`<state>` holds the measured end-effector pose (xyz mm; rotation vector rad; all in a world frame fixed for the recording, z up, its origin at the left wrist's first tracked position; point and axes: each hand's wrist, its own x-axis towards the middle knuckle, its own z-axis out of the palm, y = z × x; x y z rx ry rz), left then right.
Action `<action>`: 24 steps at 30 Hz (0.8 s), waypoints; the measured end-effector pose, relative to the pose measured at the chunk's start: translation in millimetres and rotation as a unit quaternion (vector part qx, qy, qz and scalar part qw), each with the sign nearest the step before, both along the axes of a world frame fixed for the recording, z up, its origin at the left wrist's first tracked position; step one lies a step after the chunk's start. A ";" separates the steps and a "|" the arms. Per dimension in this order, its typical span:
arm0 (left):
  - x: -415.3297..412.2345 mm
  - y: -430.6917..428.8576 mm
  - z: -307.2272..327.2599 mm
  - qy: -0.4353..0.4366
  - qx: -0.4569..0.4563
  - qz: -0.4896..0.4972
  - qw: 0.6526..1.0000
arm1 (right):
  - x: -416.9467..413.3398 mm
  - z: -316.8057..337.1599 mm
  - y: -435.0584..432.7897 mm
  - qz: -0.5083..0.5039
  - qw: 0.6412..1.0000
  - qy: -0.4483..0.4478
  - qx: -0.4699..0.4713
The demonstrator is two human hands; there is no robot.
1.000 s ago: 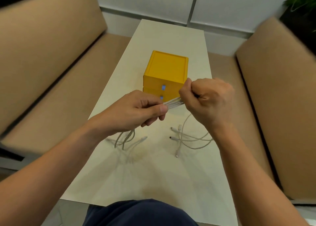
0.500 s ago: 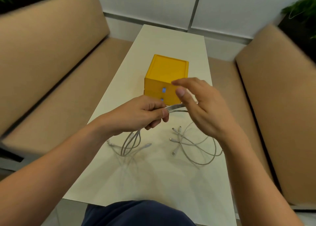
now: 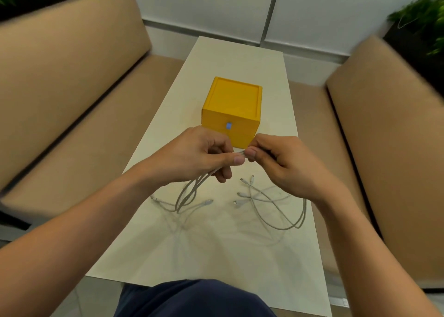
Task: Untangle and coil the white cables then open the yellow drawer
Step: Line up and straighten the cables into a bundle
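The left hand [image 3: 192,155] is curled round a looped white cable [image 3: 186,196] with the thumb laid along the top. The loops hang from below the fist down to the bench [image 3: 216,249], where their lower bends and two plug ends rest. The right hand [image 3: 286,165] meets it fingertip to fingertip, thumb and forefinger pinched on the short stretch of that cable that sticks out of the left fist. Its other fingers are folded in, and whether they cover anything cannot be told. Both hands are held above the bench, just in front of the yellow drawer box [image 3: 231,110], whose drawers appear closed. A small blue tab [image 3: 228,125] shows on the upper front, while the lower front is mostly hidden behind the knuckles. Below the right hand the loose cables [image 3: 276,206] lie on the bench, white, crossing one another in wide bends with several plug ends pointing left. Tan cushioned seats [image 3: 60,95] flank the bench on both sides, and a dark blue trouser leg [image 3: 192,300] fills the bottom edge.
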<state>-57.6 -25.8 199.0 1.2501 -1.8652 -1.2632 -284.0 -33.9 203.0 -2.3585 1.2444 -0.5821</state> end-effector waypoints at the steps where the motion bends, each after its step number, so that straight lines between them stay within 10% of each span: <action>1: 3.1 -0.3 1.0 0.032 0.023 -0.012 0.999 | 0.8 2.2 -0.8 -0.004 1.000 -0.007 -0.003; 24: 23.3 1.9 0.6 -0.010 -0.004 -0.048 0.999 | 6.1 -1.3 -14.1 0.025 1.000 0.010 -0.010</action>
